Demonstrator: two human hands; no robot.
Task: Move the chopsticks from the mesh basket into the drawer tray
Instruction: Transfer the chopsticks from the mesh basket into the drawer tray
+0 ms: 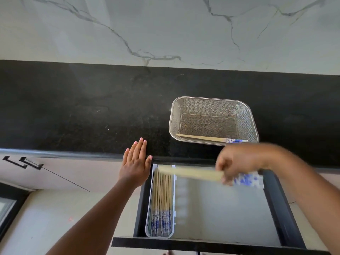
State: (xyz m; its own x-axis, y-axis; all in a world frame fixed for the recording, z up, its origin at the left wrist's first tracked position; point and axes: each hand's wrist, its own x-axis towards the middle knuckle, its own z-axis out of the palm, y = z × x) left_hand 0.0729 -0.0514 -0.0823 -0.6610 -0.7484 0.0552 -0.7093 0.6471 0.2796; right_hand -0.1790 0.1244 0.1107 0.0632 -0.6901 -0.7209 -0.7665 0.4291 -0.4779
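Note:
A steel mesh basket (213,109) stands on the black counter, with a pair of wooden chopsticks (202,138) with blue-and-white handles lying along its near wall. My right hand (237,164) is shut on a blurred bundle of chopsticks (191,173), held sideways over the open drawer. A narrow white drawer tray (173,208) sits at the drawer's left side with several chopsticks (161,203) in it, handles toward me. My left hand (135,162) lies flat with fingers together on the counter edge, just left of the tray.
The black-framed drawer (276,203) is pulled out with a grey floor right of the tray. The black counter (73,111) runs left and right under a marble wall. Cabinet fronts with black handles (31,163) are at the left.

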